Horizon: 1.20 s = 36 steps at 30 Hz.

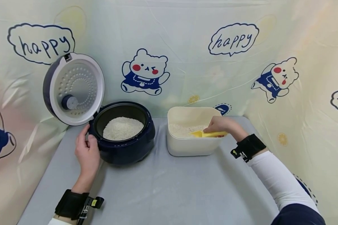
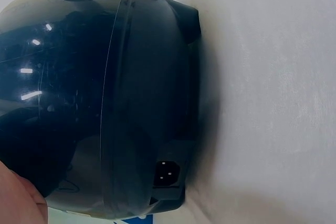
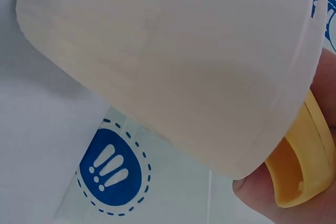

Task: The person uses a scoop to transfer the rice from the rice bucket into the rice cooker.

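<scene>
A dark blue rice cooker (image 1: pixel 126 153) stands on the left of the table, its lid (image 1: pixel 84 78) raised and white rice (image 1: pixel 122 128) heaped inside. My left hand (image 1: pixel 87 151) rests against the cooker's left side by the hinge, thumb and fingers lightly bent. In the left wrist view only part of that hand (image 2: pixel 21 198) shows beside the cooker's glossy wall. Over the right end of a cream rice bin (image 1: pixel 191 147), my right hand (image 1: pixel 221 124) grips a yellow scoop (image 1: pixel 214 134) by its handle. The scoop's front end dips toward the rice (image 1: pixel 180 129) in the bin.
A grey cloth (image 1: pixel 163 187) covers the table. Printed fabric (image 1: pixel 191 62) with bears and lettering hangs close behind the cooker and bin. A power socket (image 2: pixel 167 173) sits low on the cooker's body. The lid leans back at the far left.
</scene>
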Each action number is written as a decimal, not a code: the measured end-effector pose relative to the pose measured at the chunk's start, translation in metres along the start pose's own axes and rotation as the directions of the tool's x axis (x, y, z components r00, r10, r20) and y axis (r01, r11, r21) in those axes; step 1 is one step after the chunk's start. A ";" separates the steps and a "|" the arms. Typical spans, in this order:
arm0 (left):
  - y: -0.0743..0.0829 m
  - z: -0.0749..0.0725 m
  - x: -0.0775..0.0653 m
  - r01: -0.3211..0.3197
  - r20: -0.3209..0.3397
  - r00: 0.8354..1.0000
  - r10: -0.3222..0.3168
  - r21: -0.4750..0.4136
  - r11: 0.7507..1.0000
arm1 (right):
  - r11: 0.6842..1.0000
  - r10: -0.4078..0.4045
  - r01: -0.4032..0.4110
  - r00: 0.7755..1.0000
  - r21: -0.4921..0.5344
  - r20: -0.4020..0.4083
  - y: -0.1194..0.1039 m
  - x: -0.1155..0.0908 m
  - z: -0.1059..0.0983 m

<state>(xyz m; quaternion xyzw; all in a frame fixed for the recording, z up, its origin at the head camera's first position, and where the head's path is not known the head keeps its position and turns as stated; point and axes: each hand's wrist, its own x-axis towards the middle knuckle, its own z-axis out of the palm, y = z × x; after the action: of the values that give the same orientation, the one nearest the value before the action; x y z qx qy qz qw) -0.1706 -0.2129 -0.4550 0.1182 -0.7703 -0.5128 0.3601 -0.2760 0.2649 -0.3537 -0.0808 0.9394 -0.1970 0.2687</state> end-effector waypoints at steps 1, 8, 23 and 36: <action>0.000 0.000 0.000 -0.001 0.001 1.000 0.001 0.001 1.000 | 1.000 0.001 -0.001 1.000 0.005 -0.002 0.000 0.000 0.000; 0.001 0.001 0.000 -0.005 0.003 1.000 0.005 0.004 1.000 | 0.999 -0.017 0.018 1.000 0.036 -0.013 -0.001 -0.002 0.000; 0.000 0.000 0.000 -0.008 -0.022 1.000 0.008 -0.005 1.000 | 0.994 -0.085 0.086 0.996 0.064 -0.015 0.000 0.004 0.005; -0.001 0.002 -0.001 -0.018 -0.007 1.000 0.018 -0.003 1.000 | 0.986 -0.109 0.111 0.994 0.126 -0.021 0.000 0.003 0.005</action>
<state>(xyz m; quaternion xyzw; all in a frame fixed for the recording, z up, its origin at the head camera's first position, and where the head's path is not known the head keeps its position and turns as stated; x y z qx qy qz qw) -0.1719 -0.2114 -0.4569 0.1127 -0.7694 -0.5102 0.3676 -0.2760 0.2622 -0.3592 -0.1138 0.9209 -0.2715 0.2556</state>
